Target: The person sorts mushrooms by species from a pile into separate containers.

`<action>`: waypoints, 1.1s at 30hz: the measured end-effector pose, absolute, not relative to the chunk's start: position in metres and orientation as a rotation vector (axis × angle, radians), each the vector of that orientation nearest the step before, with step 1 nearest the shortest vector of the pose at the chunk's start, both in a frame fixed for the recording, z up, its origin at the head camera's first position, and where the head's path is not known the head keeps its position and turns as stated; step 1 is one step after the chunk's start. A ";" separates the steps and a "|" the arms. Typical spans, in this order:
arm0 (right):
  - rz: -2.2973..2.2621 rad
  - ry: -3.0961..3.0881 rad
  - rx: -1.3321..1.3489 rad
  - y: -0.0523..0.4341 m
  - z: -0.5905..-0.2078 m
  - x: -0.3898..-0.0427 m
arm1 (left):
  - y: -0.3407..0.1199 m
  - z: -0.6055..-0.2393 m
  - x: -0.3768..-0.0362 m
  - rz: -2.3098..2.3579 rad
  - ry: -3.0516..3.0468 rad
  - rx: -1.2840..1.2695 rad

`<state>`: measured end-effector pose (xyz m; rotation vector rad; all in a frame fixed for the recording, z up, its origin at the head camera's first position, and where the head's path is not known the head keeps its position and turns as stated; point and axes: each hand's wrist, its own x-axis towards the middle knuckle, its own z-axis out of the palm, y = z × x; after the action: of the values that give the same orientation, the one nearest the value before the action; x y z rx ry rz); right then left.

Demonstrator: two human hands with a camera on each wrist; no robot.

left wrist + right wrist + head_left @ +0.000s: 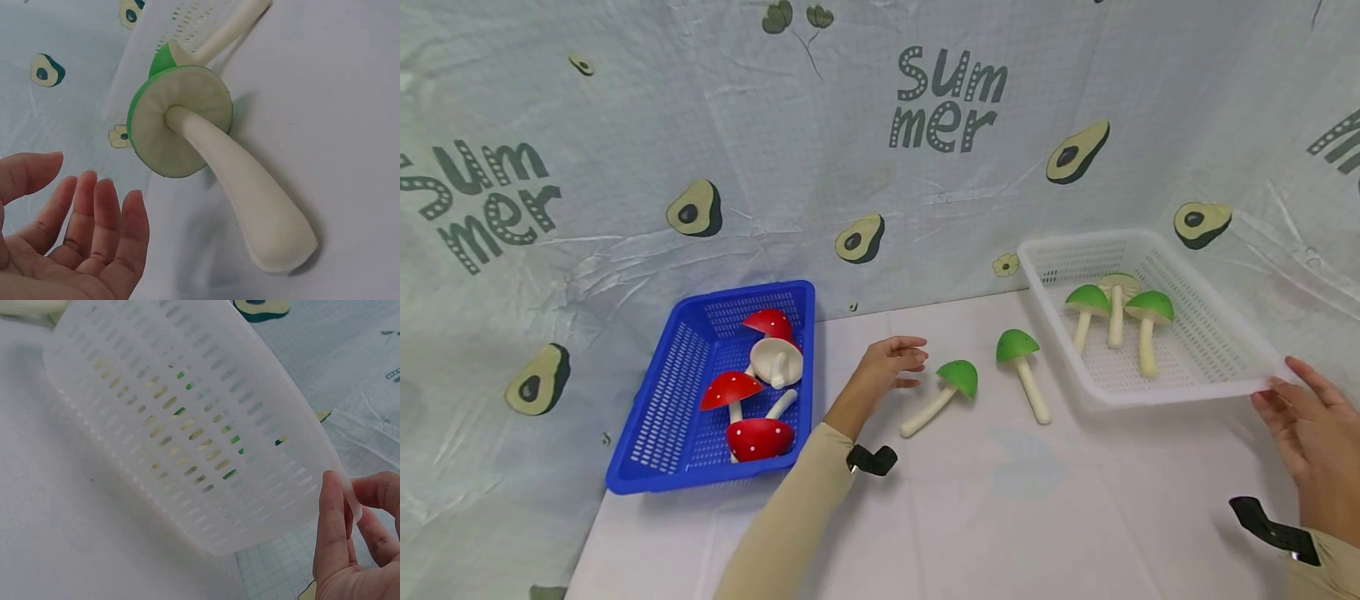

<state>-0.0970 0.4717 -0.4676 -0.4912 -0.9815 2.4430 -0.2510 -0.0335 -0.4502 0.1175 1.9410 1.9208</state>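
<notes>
My left hand [912, 360] hovers open over the white table, its fingers spread just left of a green-capped toy mushroom [958, 379] lying on its side. The left wrist view shows that mushroom [187, 119] close up, gills and pale stem toward me, with the hand [81, 187] a short gap away and not touching it. A second green mushroom [1017, 346] lies further right. My right hand [1281, 385] pinches the near right corner of the white slotted basket [1172, 396]. In the right wrist view its thumb [331, 519] lies on the basket wall [187, 425], with fingers behind the rim.
Three more green mushrooms [1108, 304] lie in the white basket. At the left, a blue basket [647, 417] holds several red spotted mushrooms [758, 435]. A cloth backdrop printed with avocados [850, 167] closes off the back and sides.
</notes>
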 end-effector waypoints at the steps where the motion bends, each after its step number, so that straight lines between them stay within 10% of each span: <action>1: 2.447 -0.982 -0.492 0.472 -0.467 -0.097 | -0.035 -0.452 -0.249 1.905 1.946 0.113; 33: 2.437 -0.995 -0.478 0.473 -0.473 -0.098 | -0.032 -0.484 -0.220 1.426 2.283 0.438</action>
<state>-0.0978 0.4729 -0.4731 -0.4775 -0.9946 2.4368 -0.2200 -0.0318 -0.4838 0.4375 2.2831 1.4262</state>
